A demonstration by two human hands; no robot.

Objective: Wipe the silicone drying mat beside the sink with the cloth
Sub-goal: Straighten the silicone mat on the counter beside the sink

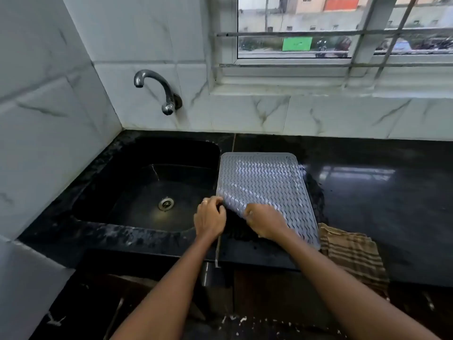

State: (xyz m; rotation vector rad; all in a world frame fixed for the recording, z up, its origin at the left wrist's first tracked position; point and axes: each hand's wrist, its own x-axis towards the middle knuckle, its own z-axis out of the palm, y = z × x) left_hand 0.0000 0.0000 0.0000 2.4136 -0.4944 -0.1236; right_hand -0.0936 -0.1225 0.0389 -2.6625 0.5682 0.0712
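Both hands, left hand (210,217) and right hand (266,220), pinched and lifted the near-left corner of the grey ribbed silicone drying mat (266,184) beside the black stone sink (147,182); the brown striped cloth (353,253) lay at the counter edge, touching the mat.

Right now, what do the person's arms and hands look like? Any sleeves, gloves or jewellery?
Both forearms are bare as far as the view reaches: no sleeves, gloves, watch or bracelets show. The left hand wears a pale ring on one finger. The right hand shows no ring from this angle. Nails are short and look unpainted, though the picture is soft.
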